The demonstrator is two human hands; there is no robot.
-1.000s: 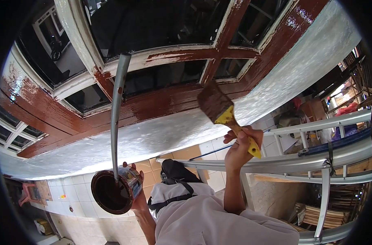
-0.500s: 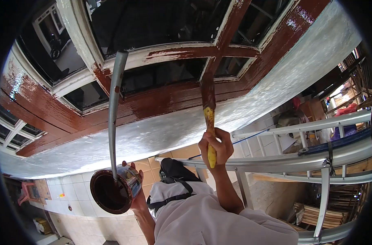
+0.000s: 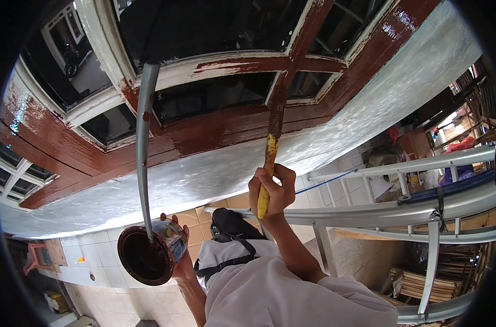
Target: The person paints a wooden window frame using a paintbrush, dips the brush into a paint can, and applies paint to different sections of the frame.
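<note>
My left hand (image 3: 184, 260) is closed around a paint can (image 3: 173, 240), tilted so its dark, paint-coated inside shows. A long grey stick (image 3: 142, 144) stands in the can and reaches up in front of the window. My right hand (image 3: 273, 192) grips the yellow handle of a paintbrush (image 3: 271, 148), which is smeared with brown paint. Turned nearly edge-on, its bristle end lies over the red-brown window frame (image 3: 199, 134), near where the small panes meet; exact contact is hard to make out. White patches and streaks show on parts of the frame.
Below the frame runs a grey wall (image 3: 226, 169). An aluminium ladder (image 3: 367, 215) extends across the right side, with stacked wood strips (image 3: 430, 286) under it. Tiled floor (image 3: 103, 250) lies below, and a reddish stool (image 3: 34, 259) stands far left.
My right hand has moved left and slightly up, and the brush has turned from its flat face to its narrow edge. The can and its stick have shifted slightly left.
</note>
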